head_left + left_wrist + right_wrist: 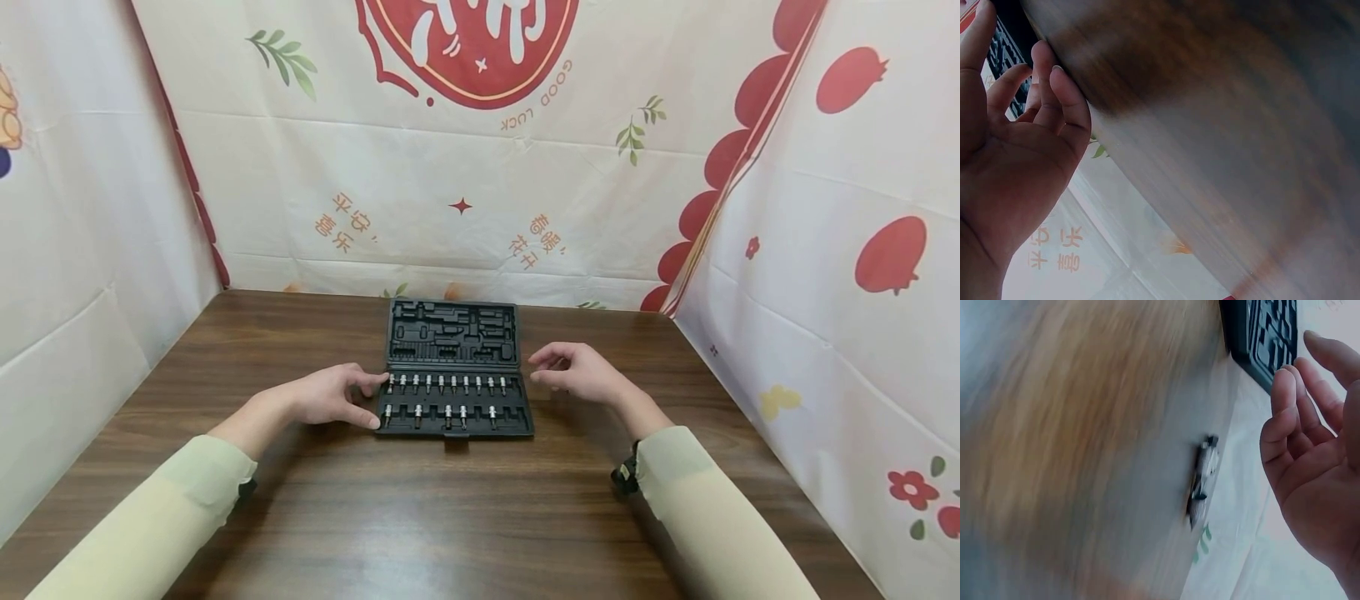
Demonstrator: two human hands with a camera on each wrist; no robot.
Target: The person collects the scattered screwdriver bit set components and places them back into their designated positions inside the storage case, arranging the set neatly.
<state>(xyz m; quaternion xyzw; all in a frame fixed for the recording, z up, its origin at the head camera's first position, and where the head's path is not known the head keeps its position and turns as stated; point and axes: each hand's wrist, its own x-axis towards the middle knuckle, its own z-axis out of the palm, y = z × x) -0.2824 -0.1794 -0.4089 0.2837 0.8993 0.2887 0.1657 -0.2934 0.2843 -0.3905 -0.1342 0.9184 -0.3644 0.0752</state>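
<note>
As our left hand point(330, 396), thumb and forefinger parted, touches the left edge of an unfolded bit case point(480, 398) on the surface point(337, 500) and our empty right hand point(581, 373) hovers nearby, we judge it light, stiff, best held level by both sides.

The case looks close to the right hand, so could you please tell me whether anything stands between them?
Nothing visible does: in the head view, only table shows between the right hand and the case. The metal pieces in the right wrist view lie off to one side, clear of that gap.
</note>
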